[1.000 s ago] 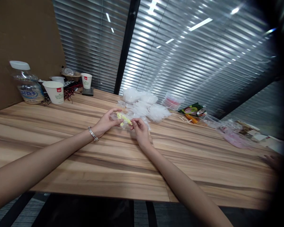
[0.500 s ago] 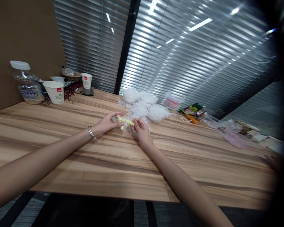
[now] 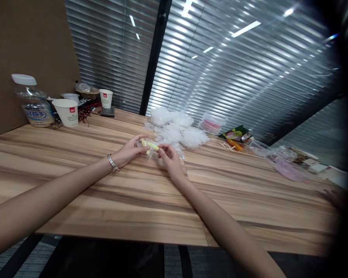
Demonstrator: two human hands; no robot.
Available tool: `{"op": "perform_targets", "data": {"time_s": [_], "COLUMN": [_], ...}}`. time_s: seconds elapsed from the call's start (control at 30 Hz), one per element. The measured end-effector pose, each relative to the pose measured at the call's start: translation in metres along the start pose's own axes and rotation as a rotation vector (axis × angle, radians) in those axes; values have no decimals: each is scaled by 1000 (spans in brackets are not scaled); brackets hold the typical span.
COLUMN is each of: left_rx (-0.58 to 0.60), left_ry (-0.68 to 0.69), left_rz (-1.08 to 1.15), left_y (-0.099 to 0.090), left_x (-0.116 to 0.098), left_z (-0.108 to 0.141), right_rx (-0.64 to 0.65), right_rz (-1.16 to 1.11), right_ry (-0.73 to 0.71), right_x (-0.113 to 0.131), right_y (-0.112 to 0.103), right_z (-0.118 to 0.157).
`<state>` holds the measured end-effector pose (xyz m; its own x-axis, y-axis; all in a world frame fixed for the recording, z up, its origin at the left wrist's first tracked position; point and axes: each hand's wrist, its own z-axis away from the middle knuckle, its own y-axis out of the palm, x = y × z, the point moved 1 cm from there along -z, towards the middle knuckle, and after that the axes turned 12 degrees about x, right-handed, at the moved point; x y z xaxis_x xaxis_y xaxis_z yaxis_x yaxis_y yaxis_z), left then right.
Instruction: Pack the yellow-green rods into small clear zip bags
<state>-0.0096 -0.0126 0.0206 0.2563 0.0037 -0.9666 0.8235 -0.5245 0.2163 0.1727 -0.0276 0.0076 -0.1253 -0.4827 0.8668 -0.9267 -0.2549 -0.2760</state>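
Observation:
Between my hands, over the middle of the table, is a small clear plastic bag with a pale yellow strip at it; whether the strip is fully inside I cannot tell. My left hand grips the bag's left side between thumb and fingers. Pinched on the right end of the yellow strip is my right hand, its fingers curled. Just behind them lie heaps of clear plastic bags.
Paper cups and a plastic bottle stand at the left. Stacked clear tubs, a green packet and pink plastic wrapping lie toward the right. Another person's hand rests at the right edge.
The yellow strip and both hands have shifted slightly left. The right end of the strip now tilts lower, and my right hand's fingers sit a little more to the left.

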Motion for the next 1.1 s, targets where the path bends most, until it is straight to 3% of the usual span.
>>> {"op": "perform_targets", "data": {"time_s": [0.17, 0.3, 0.57, 1.1], "left_rx": [57, 59, 66, 81], "left_ry": [-5, -12, -39, -55], "left_rz": [147, 178, 140, 110], "left_y": [-3, -4, -3, -4], "left_x": [-1, -3, -3, 0], "left_z": [0, -1, 0, 0], "right_rx": [11, -28, 18, 63], "right_rz": [331, 375, -79, -673], "right_ry": [-83, -82, 142, 305], "right_x": [8, 0, -15, -6], "right_y": [6, 3, -1, 0], "right_z": [5, 4, -3, -3]}}
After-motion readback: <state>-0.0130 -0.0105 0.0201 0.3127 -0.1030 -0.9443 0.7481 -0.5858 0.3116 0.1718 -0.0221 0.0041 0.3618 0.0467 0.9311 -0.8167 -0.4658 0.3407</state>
